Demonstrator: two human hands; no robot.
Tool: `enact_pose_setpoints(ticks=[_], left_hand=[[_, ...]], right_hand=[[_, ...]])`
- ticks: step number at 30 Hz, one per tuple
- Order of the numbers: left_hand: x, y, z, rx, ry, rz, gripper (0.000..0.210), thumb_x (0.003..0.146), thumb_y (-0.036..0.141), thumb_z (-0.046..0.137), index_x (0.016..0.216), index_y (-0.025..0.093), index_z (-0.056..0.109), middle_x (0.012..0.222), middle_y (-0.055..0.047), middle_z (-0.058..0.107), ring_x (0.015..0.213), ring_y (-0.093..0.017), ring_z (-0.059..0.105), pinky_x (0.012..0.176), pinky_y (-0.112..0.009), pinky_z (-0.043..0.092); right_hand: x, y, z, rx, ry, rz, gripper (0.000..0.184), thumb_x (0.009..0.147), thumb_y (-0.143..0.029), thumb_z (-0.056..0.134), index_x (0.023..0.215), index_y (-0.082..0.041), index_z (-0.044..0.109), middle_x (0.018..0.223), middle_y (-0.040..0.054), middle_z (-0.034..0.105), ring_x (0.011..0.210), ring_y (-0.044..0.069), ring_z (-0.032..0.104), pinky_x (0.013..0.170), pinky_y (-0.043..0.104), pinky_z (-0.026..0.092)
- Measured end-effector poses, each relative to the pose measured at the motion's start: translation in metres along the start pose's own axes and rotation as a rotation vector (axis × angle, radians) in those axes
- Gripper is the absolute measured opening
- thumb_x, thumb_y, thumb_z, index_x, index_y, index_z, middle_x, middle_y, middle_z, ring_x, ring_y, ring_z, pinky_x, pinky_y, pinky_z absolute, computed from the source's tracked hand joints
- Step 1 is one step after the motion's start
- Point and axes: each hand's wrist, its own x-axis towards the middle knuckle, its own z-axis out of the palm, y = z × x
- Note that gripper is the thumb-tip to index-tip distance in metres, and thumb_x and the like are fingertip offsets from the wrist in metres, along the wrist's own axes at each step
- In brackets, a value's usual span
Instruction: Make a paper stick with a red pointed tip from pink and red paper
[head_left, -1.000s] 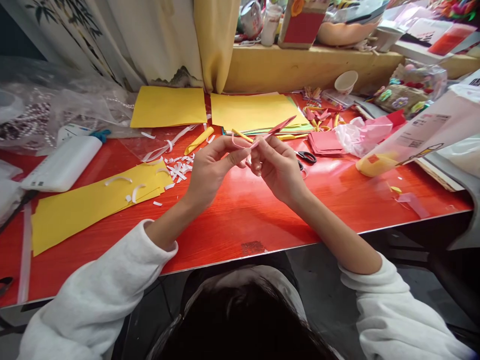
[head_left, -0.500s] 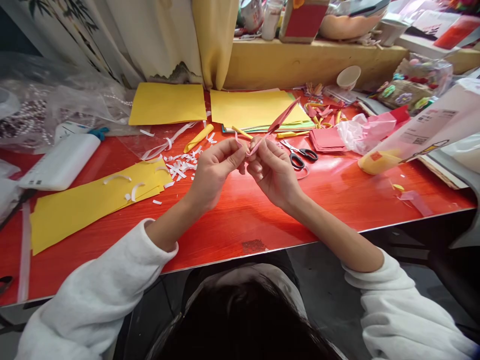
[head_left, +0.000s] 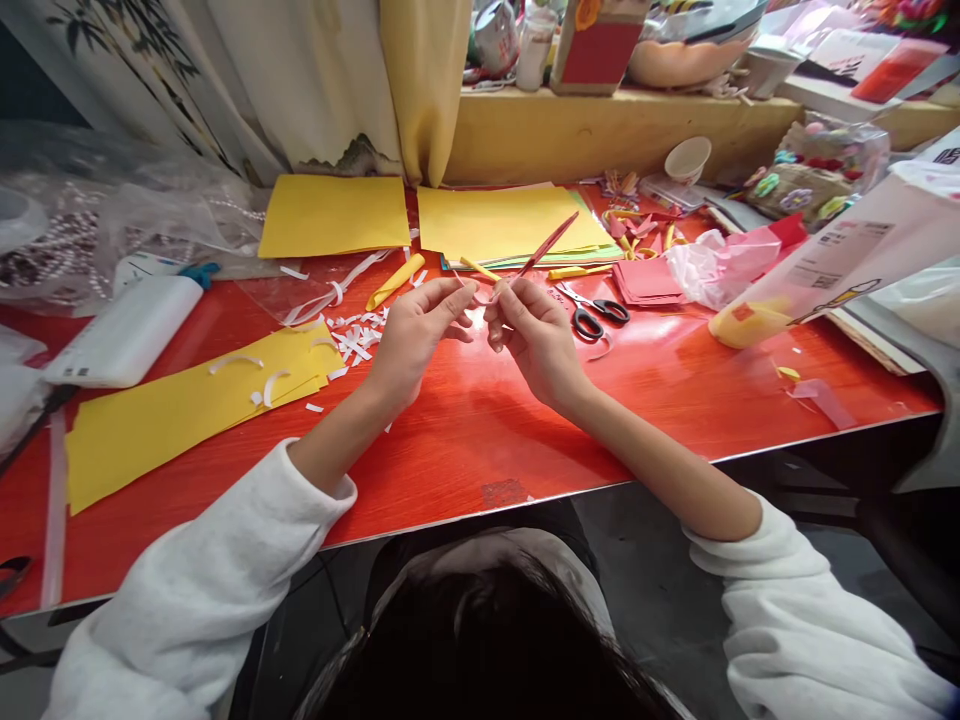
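Note:
My left hand (head_left: 420, 340) is closed in a pinch on one end of a thin pink strip (head_left: 486, 299). The strip bridges the small gap to my right hand (head_left: 531, 335), whose thumb and fingers are pinched together. From the right hand's grip a narrow, pointed piece of folded red paper (head_left: 552, 243) sticks up and to the right. Where strip and paper meet is hidden by the fingers. Behind the right hand lie scissors (head_left: 600, 312) with black handles and a stack of red paper squares (head_left: 649, 283). A rolled yellow paper piece (head_left: 395, 281) rests beyond the left hand.
Yellow sheets (head_left: 334, 215) and a paper stack (head_left: 510, 222) lie at the back of the red table (head_left: 465, 450). Yellow strips (head_left: 172, 420), white scraps (head_left: 360, 340) and a white power bank (head_left: 124, 330) are at left. A clear plastic bag (head_left: 832, 255) leans at right.
My hands have drawn slightly apart, and the pink strip now shows stretched between them. The red paper has turned more edge-on. The whole view has shifted a little.

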Motion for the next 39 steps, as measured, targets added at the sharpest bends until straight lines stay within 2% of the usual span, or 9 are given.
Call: enact_pose_setpoints(ticks=[3,6,11,16,19,23,29,34,39], left_hand=[[-0.0026,0.0017,0.0037,0.064,0.063,0.016,0.015,0.08,0.028,0.065,0.09,0.018,0.069,0.082,-0.002,0.065,0.067,-0.007,0.057,0.06,-0.018,0.051],[-0.0038,0.0022,0.0051,0.102,0.092,0.015,0.018,0.082,0.026,0.062,0.096,0.017,0.069,0.088,-0.003,0.068,0.071,-0.008,0.06,0.064,-0.02,0.054],[-0.0033,-0.0035,0.0015,0.195,0.102,0.104,0.022,0.083,0.023,0.059,0.102,0.019,0.069,0.094,-0.003,0.069,0.074,-0.009,0.062,0.071,-0.024,0.056],[-0.0021,-0.0073,-0.0026,0.305,0.086,0.183,0.025,0.083,0.023,0.059,0.108,0.02,0.065,0.089,-0.002,0.068,0.071,-0.01,0.062,0.074,-0.025,0.054],[-0.0023,-0.0046,-0.0025,0.283,0.106,0.228,0.022,0.083,0.022,0.06,0.105,0.021,0.061,0.082,0.0,0.065,0.073,-0.01,0.062,0.073,-0.024,0.053],[-0.0046,0.0001,0.0,0.348,0.085,0.277,0.01,0.083,0.024,0.061,0.091,0.02,0.06,0.087,0.0,0.064,0.078,-0.01,0.062,0.075,-0.024,0.051],[-0.0056,-0.0015,0.0005,0.571,0.016,0.408,0.02,0.078,0.021,0.066,0.097,0.021,0.061,0.097,-0.002,0.062,0.084,-0.011,0.058,0.074,-0.024,0.05],[-0.0054,-0.0041,-0.002,0.683,0.039,0.536,0.014,0.08,0.02,0.064,0.093,0.022,0.06,0.093,-0.001,0.06,0.079,-0.011,0.057,0.074,-0.026,0.049],[-0.0067,-0.0055,-0.0029,0.735,-0.001,0.586,0.012,0.081,0.02,0.063,0.093,0.022,0.062,0.088,-0.003,0.061,0.08,-0.013,0.057,0.075,-0.028,0.047]], right_hand=[[0.0007,-0.0001,-0.001,-0.073,0.025,-0.013,0.02,0.082,-0.039,0.062,0.078,-0.021,0.054,0.072,-0.0038,0.054,0.056,0.005,0.049,0.052,0.019,0.044],[0.0006,0.002,-0.0015,-0.106,-0.011,-0.007,0.023,0.082,-0.042,0.061,0.078,-0.021,0.053,0.072,-0.0037,0.054,0.056,0.005,0.05,0.052,0.02,0.045],[0.0011,0.003,-0.0016,-0.123,-0.104,0.007,0.026,0.083,-0.043,0.06,0.074,-0.02,0.051,0.068,-0.0044,0.053,0.053,0.005,0.05,0.052,0.02,0.045],[0.0039,0.002,-0.0051,-0.143,-0.184,0.015,0.026,0.084,-0.042,0.059,0.076,-0.018,0.052,0.071,-0.0038,0.053,0.055,0.005,0.053,0.053,0.02,0.047],[0.0044,0.0015,-0.006,-0.127,-0.15,0.054,0.027,0.083,-0.044,0.059,0.077,-0.019,0.052,0.072,-0.0037,0.055,0.056,0.005,0.053,0.054,0.02,0.048],[0.0034,-0.0007,-0.0044,-0.062,-0.128,0.084,0.026,0.083,-0.043,0.06,0.076,-0.019,0.054,0.072,-0.003,0.056,0.058,0.005,0.054,0.056,0.019,0.049],[0.003,-0.0034,-0.0032,-0.044,-0.078,0.089,0.024,0.079,-0.043,0.064,0.082,-0.02,0.059,0.07,-0.0038,0.054,0.059,0.006,0.055,0.059,0.02,0.051],[0.003,-0.0027,-0.0033,-0.021,-0.031,0.086,0.025,0.077,-0.041,0.067,0.086,-0.021,0.056,0.072,-0.0042,0.056,0.059,0.005,0.056,0.057,0.019,0.051],[0.0017,-0.0017,-0.0035,-0.065,-0.018,0.043,0.025,0.078,-0.042,0.066,0.083,-0.02,0.054,0.072,-0.004,0.057,0.058,0.005,0.058,0.056,0.019,0.051]])
